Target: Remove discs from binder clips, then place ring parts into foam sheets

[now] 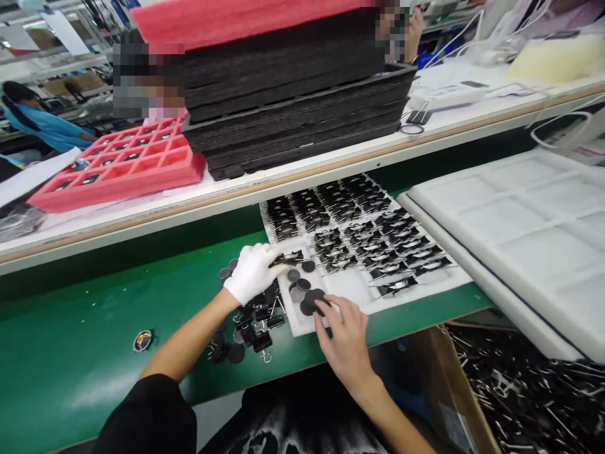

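My left hand, in a white glove, has its fingers closed on a black binder clip at the left edge of the white foam tray. Bare, my right hand pinches a thin black disc between thumb and fingers over the tray's front left. Several loose discs lie in that compartment, partly overlapping. Rows of clipped black parts fill the compartments behind and to the right. Just below my left hand sits a pile of binder clips mixed with more discs.
A small round metal part lies on the green table. White foam trays are stacked at right, above a box of binder clips. The raised shelf holds black foam and a pink tray. Other people sit beyond.
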